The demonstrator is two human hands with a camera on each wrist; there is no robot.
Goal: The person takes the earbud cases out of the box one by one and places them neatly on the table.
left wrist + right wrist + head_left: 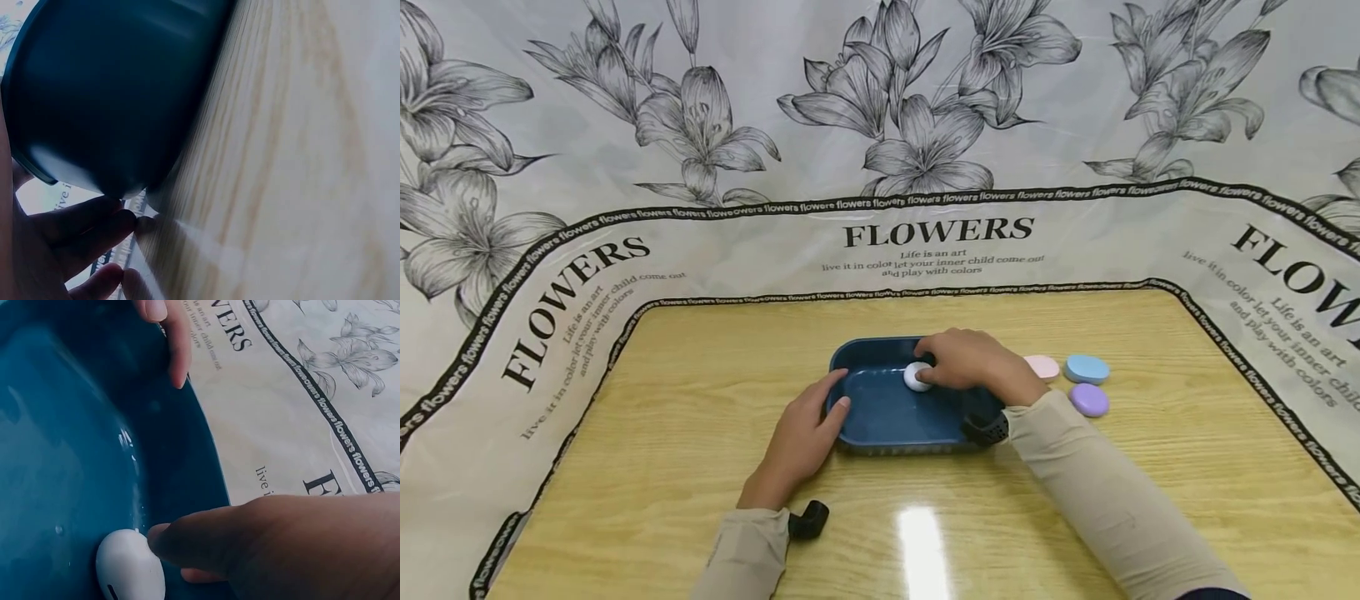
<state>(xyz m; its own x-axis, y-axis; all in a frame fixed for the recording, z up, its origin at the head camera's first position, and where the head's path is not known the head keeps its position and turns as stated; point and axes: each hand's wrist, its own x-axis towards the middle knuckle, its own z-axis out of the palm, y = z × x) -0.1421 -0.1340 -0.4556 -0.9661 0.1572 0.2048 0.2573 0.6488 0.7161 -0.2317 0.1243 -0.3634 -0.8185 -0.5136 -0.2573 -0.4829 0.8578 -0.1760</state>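
A blue basin (883, 408) with rounded corners stands on the table. At its left end my left hand (805, 429) grips the rim, thumb and index finger over the edge. In the left wrist view the other fingers (94, 231) are at the basin's outer wall. My right hand (970, 362) reaches in over the right part and holds a smooth white oval piece (916, 377) near the far wall. In the right wrist view a fingertip (159, 540) meets the edge of this white piece (128, 565), which has a small dark slot.
Right of the basin lie a pink oval piece (1042, 367), partly behind the right forearm, a light blue one (1087, 368) and a purple one (1089, 400). A flower-printed curtain (925, 250) borders the wooden table (700, 400) at the back and sides.
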